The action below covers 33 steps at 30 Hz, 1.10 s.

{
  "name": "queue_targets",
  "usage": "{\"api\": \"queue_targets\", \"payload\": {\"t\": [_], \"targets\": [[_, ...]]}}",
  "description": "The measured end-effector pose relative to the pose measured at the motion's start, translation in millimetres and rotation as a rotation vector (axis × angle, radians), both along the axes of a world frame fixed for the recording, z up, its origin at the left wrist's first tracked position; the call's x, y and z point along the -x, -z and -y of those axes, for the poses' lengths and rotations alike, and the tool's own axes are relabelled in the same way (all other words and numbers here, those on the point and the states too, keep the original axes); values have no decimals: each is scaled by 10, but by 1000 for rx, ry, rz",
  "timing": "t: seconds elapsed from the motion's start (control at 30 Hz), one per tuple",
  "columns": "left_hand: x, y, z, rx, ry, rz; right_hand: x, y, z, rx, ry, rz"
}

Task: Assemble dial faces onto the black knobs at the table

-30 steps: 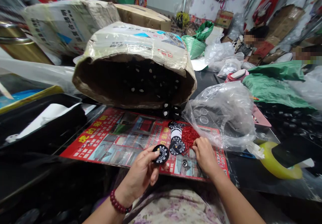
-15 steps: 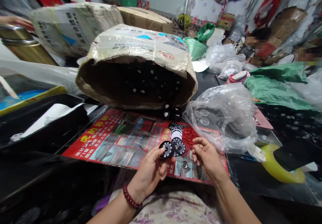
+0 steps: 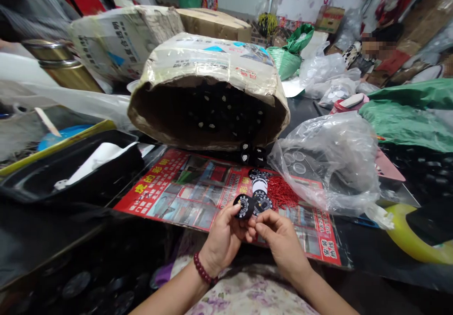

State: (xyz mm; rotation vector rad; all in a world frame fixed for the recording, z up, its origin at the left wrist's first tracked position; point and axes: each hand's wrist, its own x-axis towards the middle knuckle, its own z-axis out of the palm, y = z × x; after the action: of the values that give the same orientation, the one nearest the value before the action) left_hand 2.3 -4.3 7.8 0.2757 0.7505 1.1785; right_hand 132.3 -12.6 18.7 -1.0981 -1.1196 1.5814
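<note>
My left hand [image 3: 223, 234] grips a black disc [image 3: 243, 207] with a white, dial-like print, thumb on its edge. Close against it, my right hand [image 3: 281, 240] has thumb and index finger pinched together; whatever they may hold is too small to make out. Just beyond the held piece, more printed discs [image 3: 262, 202] and a white disc [image 3: 260, 185] overlap on a red printed board [image 3: 148, 191]. A heap of small red pieces [image 3: 282, 193] lies to their right. Behind are several black pieces with white marks [image 3: 245, 157].
A tipped carton [image 3: 212, 60] faces me, black pieces inside. Right of it lies a clear plastic bag [image 3: 329, 157] with rings, then a yellow ring-shaped roll [image 3: 412, 239]. At left are a black tray [image 3: 118, 139] and a gold flask [image 3: 71, 73]. People are in the background.
My right hand has moved left from beside the red pieces to meet my left hand. The left hand still holds the disc. The view has shifted slightly left.
</note>
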Motion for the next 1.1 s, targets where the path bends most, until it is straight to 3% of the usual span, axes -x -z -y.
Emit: {"api": "queue_targets", "payload": {"t": [0.13, 0.27, 0.37, 0.7, 0.93, 1.1], "targets": [[27, 29, -26, -18, -61, -193, -83, -64, -72, -369, 96, 441], [4, 51, 3, -62, 30, -279, -67, -36, -154, -597, 82, 614], [-14, 62, 33, -101, 87, -263, -20, 27, -178, -662, 52, 693], [-23, 100, 37, -132, 122, -305, 25, 53, -155, -582, 64, 635], [-12, 98, 49, -128, 107, -351, 76, 156, -165, -154, 116, 220], [-19, 102, 56, -91, 86, -365, 169, 185, -164, -98, 180, 119]]}}
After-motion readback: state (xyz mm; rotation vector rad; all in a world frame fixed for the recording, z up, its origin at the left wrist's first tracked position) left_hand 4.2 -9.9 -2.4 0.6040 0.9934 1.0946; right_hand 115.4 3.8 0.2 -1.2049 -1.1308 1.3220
